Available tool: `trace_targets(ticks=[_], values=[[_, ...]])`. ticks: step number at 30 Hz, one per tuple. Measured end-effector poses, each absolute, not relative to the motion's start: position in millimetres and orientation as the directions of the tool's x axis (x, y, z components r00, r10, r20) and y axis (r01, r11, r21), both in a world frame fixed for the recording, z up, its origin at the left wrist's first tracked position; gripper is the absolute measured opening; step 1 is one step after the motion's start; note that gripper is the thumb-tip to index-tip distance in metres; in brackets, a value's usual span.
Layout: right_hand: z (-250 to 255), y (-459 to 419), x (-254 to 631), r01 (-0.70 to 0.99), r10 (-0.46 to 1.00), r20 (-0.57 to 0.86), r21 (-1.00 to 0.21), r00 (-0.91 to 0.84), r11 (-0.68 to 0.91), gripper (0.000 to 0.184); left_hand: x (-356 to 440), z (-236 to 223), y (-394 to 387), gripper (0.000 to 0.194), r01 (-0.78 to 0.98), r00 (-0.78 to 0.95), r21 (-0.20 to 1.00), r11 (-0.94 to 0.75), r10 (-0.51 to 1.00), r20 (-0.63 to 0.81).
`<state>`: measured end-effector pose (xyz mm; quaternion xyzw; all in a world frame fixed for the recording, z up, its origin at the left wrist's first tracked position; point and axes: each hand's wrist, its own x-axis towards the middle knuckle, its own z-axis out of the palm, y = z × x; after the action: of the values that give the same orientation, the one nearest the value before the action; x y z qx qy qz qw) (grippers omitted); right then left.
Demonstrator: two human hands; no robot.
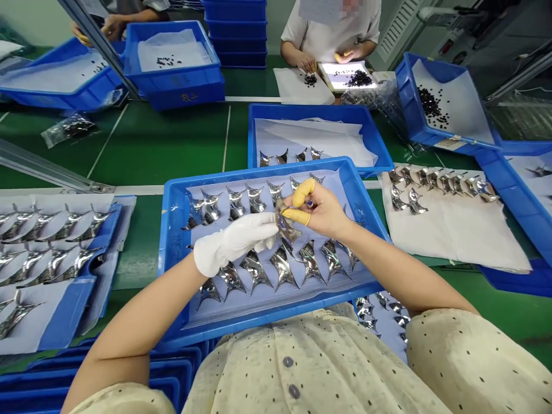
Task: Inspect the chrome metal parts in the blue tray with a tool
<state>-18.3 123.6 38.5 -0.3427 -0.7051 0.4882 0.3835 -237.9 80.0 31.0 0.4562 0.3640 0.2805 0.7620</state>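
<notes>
My left hand (241, 238), in a white glove, holds a shiny curved metal part (288, 230) with pointed corners. My right hand (319, 210) wears yellow finger cots on its thumb and a finger, which close on the upper end of the same part. A small dark round thing shows at the right hand's curled fingers; I cannot make out what it is. Both hands are above a blue tray (172, 244) lined with pale paper. Rows of similar metal parts (282, 267) lie in it, some hidden behind my hands.
A second blue tray (319, 110) with paper and metal parts adjoins beyond. More parts lie on sheets at left (52, 221) and right (452, 224). Across the green bench (172, 138), two people handle small black pieces near blue bins (172, 80). A metal post (99, 43) rises at left.
</notes>
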Motion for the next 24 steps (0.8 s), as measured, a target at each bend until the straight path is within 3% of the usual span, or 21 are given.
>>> trace_targets(ticks=[3,6,9,12,15,17,24], values=[[49,129,-46,-0.075,0.805,0.235,-0.97,-0.544,0.232,0.047,-241,33,77,0.045,-0.207,0.519,0.908,0.364,0.828,-0.214],[54,134,-65,-0.124,0.819,0.212,-0.977,-0.533,0.173,0.042,-249,41,76,0.039,-0.263,0.281,0.953,0.148,0.957,-0.071],[51,137,-76,-0.116,0.841,0.211,-0.977,-0.499,0.176,0.036,-257,50,72,0.03,-0.03,-0.009,0.997,-0.073,0.997,0.073],[43,136,-85,-0.072,0.86,0.192,-0.981,-0.472,0.18,0.032,-263,52,66,0.026,0.312,-0.18,0.934,-0.172,0.955,0.236],[34,135,-91,-0.07,0.859,0.166,-0.986,-0.483,0.151,0.032,-266,47,60,0.033,0.554,-0.138,0.785,-0.278,0.899,0.416],[30,135,-93,-0.079,0.844,0.166,-0.986,-0.51,0.146,0.035,-267,44,59,0.038,0.614,-0.064,0.713,-0.338,0.879,0.472],[27,134,-86,-0.111,0.862,0.272,-0.962,-0.427,0.249,0.043,-273,38,69,0.031,0.48,-0.041,0.723,-0.497,0.811,0.584]])
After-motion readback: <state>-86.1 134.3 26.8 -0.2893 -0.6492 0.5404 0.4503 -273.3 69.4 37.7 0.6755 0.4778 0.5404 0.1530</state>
